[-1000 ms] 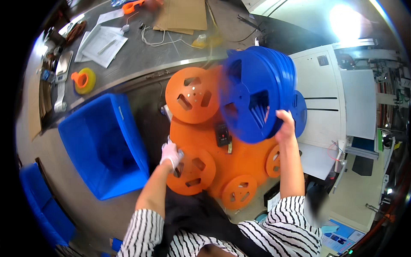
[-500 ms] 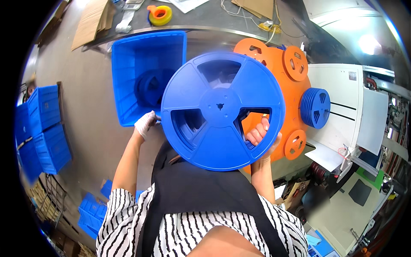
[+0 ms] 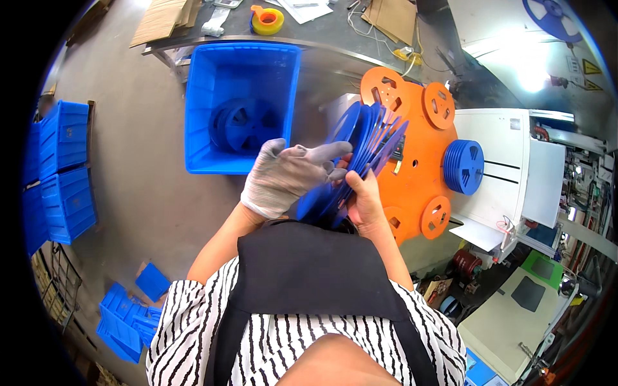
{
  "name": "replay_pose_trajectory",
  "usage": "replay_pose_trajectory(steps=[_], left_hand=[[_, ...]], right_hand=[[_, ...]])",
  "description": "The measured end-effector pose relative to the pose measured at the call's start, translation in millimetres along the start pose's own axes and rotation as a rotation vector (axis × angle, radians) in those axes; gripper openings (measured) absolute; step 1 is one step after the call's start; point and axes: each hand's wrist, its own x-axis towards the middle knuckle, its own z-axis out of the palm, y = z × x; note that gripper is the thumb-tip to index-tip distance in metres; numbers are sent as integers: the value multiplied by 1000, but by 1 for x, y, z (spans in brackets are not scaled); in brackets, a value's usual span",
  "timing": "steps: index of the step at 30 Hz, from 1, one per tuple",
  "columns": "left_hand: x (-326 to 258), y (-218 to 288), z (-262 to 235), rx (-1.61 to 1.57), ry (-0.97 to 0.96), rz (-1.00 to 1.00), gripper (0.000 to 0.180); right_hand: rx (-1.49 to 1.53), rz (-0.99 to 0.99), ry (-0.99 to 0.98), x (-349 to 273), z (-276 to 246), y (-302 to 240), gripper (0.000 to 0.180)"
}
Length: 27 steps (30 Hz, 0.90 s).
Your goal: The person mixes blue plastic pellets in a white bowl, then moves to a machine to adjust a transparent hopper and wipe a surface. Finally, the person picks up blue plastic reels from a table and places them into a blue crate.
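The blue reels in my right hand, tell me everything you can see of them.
The blue reels look plastic: several thin round flanges, seen nearly edge-on and fanned slightly. They are tilted, held before the black apron, between the open blue bin and the orange platform. The right grip holds their near side; the gloved left grip overlaps them, contact unclear.

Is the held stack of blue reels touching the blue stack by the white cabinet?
Apart: the head view shows bare orange platform between the held blue reels and the cabinet-side stack.
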Motion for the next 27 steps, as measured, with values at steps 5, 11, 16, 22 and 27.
replay_pose_trajectory(steps=[5, 11, 16, 22, 27], left_hand=[[-7, 49, 20, 91, 243, -106, 53], [18, 65, -34, 407, 309, 71, 60], [5, 89, -24, 449, 335, 106, 58], [-5, 109, -35, 481, 263, 158, 58], [-9, 117, -30, 536, 384, 168, 60]], right_hand=[[9, -11, -38, -30, -16, -15, 60], [-54, -92, -13, -62, -30, -20, 59], [2, -136, -5, -82, -52, -21, 52], [-41, -178, -22, -99, -57, -28, 49], [-61, -92, 11, -93, -77, -13, 39]])
